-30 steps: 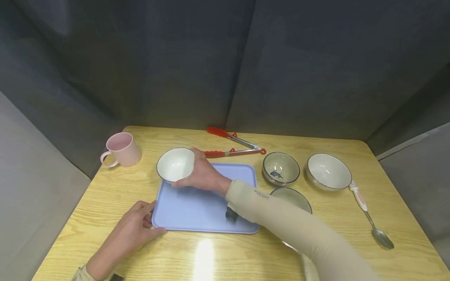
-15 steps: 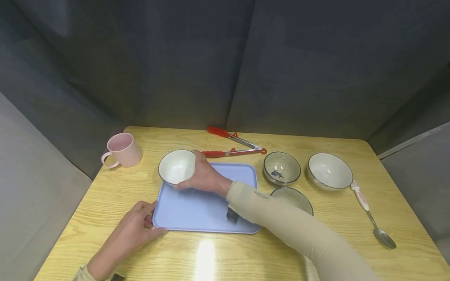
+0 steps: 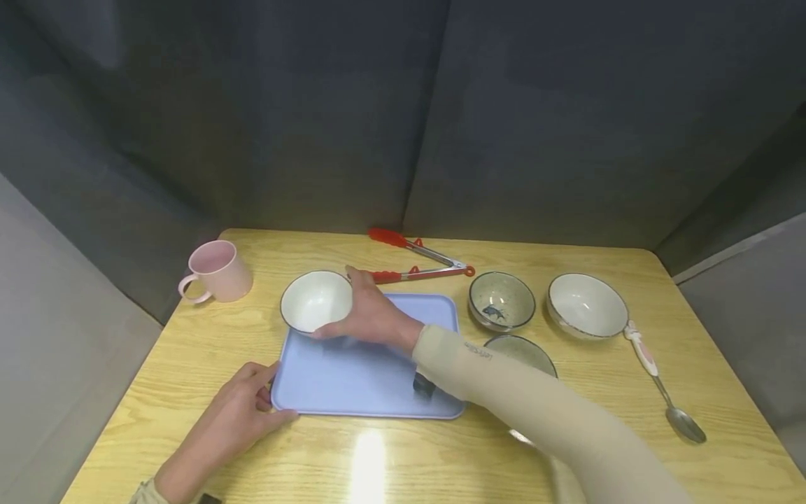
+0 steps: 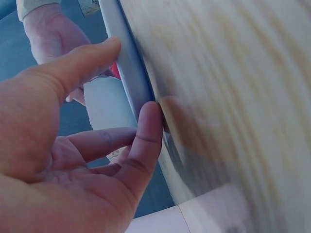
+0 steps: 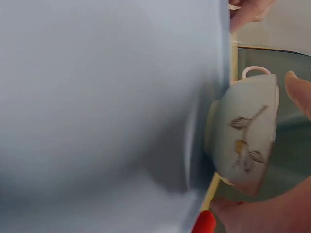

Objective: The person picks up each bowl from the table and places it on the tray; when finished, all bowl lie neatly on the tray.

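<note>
A white bowl (image 3: 315, 301) with a dark rim sits at the back left corner of the blue tray (image 3: 352, 385). In the right wrist view, a branch pattern shows on the outside of the bowl (image 5: 248, 136). My right hand (image 3: 378, 315) is at the bowl's right side, thumb and fingers spread around it; in the right wrist view a gap shows between the thumb (image 5: 299, 94) and the rim. My left hand (image 3: 233, 413) holds the tray's front left corner, thumb along the front edge and bent fingers against the left edge.
A pink mug (image 3: 220, 271) stands at the back left. Red-handled tongs (image 3: 428, 273) lie behind the tray. To the right are a fish-patterned bowl (image 3: 502, 301), a larger white bowl (image 3: 587, 306), a spoon (image 3: 667, 392) and a greyish bowl (image 3: 522, 352) partly hidden by the right sleeve.
My right hand has shifted slightly right, away from the white bowl, and more of the bowl's rim shows. The left hand and tray have stayed in place.
</note>
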Tool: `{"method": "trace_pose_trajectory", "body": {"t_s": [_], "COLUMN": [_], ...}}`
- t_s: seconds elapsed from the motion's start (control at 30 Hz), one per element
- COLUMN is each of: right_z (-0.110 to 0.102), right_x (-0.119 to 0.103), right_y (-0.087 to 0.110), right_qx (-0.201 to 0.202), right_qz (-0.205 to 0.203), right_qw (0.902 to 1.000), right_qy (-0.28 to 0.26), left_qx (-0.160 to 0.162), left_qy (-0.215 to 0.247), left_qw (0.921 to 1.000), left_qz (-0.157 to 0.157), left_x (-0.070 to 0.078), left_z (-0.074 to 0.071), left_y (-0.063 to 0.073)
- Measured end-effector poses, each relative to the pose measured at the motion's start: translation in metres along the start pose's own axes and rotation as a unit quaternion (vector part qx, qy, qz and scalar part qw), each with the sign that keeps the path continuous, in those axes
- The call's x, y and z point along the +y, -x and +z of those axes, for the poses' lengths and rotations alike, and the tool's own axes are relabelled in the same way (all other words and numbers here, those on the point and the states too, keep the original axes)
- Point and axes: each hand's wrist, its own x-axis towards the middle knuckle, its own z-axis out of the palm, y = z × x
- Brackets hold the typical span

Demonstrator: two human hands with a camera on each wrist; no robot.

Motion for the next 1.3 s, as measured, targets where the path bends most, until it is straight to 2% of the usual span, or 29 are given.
{"method": "trace_pose_trajectory", "body": {"t_s": [0.17, 0.37, 0.5, 0.77, 1.07, 1.3], "right_z": [-0.019, -0.036, -0.053, -0.091, -0.134, -0.169], "right_x": [-0.002, 0.003, 0.004, 0.012, 0.056, 0.101], "right_y": [0.015, 0.035, 0.057, 0.103, 0.157, 0.194], "right_qx": [-0.007, -0.001, 0.006, 0.032, 0.099, 0.172], "right_qz": [-0.004, 0.020, 0.039, 0.026, 0.006, 0.003], "right_qw": [0.9999, 0.9998, 0.9991, 0.9970, 0.9940, 0.9850], "right_qy": [0.012, 0.006, -0.017, -0.066, -0.046, -0.021], "left_qx": [0.008, 0.008, 0.011, 0.012, 0.016, 0.015], "left_qy": [-0.011, -0.009, -0.003, -0.004, 0.001, 0.003], "left_qw": [0.9999, 0.9999, 0.9999, 0.9999, 0.9999, 0.9999], "left_qz": [0.009, 0.004, 0.004, 0.000, 0.005, 0.005], "left_x": [-0.001, -0.002, -0.002, -0.003, -0.005, -0.005], "left_z": [0.001, 0.002, 0.003, 0.003, 0.004, 0.004], "left_y": [0.000, 0.001, 0.002, 0.001, 0.002, 0.003]}}
